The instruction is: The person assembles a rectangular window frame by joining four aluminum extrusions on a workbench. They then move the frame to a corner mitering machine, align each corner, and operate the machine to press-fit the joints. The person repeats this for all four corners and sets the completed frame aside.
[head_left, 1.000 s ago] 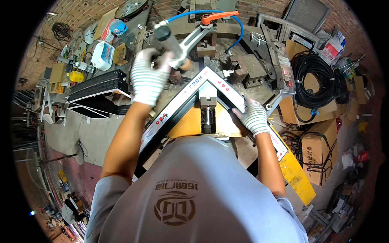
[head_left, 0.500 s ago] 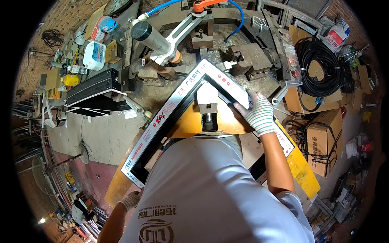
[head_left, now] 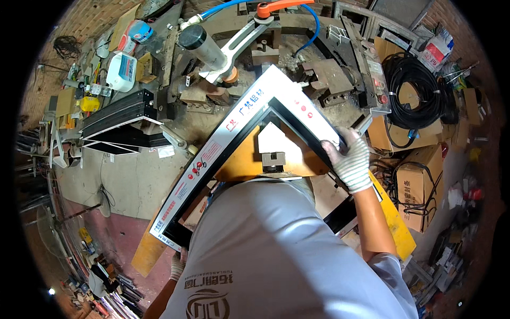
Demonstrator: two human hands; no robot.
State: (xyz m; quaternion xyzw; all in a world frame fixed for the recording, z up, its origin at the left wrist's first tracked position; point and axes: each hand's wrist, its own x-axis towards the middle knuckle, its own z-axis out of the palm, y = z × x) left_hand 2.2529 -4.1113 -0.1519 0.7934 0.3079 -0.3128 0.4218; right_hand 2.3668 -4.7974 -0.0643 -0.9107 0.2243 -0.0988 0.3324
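Note:
A large angled window frame point(head_left: 212, 151), with white printed film on its face and black inner edges, lies around my waist with one corner pointing away from me. My right hand point(head_left: 351, 166), in a striped knit glove, grips its right side, thumb on top and the other fingers over the outer edge. At the lower left end, my gloved left hand point(head_left: 179, 266) holds the frame's near corner from below; its fingers are mostly hidden. Inside the frame's angle stands a white pointed block point(head_left: 272, 139) on a metal mount.
Beyond the corner is a machine with a metal cylinder point(head_left: 204, 48), an orange lever point(head_left: 284, 7) and steel blocks point(head_left: 329, 77). Black profiles point(head_left: 125, 114) lie at left. A yellow panel point(head_left: 393, 226), coiled black hose point(head_left: 390, 101) and cardboard box point(head_left: 419, 189) are at right.
The window frame has shifted away from me and slightly up, its corner now farther out. My right hand has moved right and slightly nearer; my left hand is more hidden.

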